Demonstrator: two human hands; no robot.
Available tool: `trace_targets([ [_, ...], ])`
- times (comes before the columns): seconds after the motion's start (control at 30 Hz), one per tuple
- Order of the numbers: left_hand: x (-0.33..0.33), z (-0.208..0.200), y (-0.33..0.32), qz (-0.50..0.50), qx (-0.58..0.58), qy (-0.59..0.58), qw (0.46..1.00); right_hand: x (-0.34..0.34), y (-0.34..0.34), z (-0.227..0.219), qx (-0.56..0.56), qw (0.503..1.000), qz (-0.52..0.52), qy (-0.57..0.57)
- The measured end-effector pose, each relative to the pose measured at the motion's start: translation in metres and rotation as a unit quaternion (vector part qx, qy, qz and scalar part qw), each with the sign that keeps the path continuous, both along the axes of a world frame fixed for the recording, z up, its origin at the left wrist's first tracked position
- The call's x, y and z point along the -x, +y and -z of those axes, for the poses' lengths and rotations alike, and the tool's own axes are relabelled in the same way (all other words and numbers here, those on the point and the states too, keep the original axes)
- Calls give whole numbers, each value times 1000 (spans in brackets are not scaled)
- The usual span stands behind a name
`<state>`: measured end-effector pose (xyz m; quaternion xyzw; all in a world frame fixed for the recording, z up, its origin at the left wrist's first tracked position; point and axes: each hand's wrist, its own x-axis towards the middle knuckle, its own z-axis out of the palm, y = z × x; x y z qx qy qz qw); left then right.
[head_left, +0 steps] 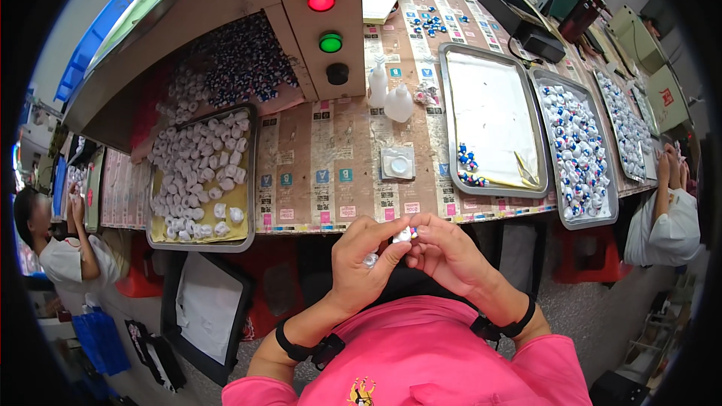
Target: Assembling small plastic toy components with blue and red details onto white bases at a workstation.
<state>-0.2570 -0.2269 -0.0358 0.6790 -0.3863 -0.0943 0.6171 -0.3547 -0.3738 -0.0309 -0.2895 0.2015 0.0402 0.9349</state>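
Just off the table's front edge, both hands meet in front of my body. My left hand (355, 262) is closed, thumb and fingertips pinching a small rounded white piece (402, 234). A second white or clear piece (370, 260) is tucked in the same hand; its kind is too small to tell. My right hand (456, 257) is closed at the other side of the pinched piece, where a small coloured bit (414, 234) shows at its fingertips. To the left, a metal tray (250, 180) holds many similar white pieces. On the right, a paper-lined tray (492, 105) has blue-and-white bits in its near-left corner.
A cabinet (286, 30) with red and green lamps stands behind the left tray, loose pieces inside. White squeeze bottles (399, 104) and a small round-topped block (398, 163) stand mid-table. Further right are a tray of white-and-blue pieces (575, 150) and another person (665, 225).
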Motion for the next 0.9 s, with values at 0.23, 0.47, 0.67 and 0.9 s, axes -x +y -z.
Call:
trace_targets([
  [0.23, -2, 4, 6, 97, 124, 560, 813, 2, 7, 1, -90, 995, -10, 33],
  [0.47, -4, 6, 10, 113, 136, 603, 778, 7, -1, -1, -167, 986, -7, 3],
  [0.67, 6, 4, -11, 19, -9, 109, 994, 8, 2, -1, -131, 991, 1, 39],
  [0.9, 6, -1, -19, -53, -24, -29, 998, 17, 12, 8, -61, 997, 28, 43],
])
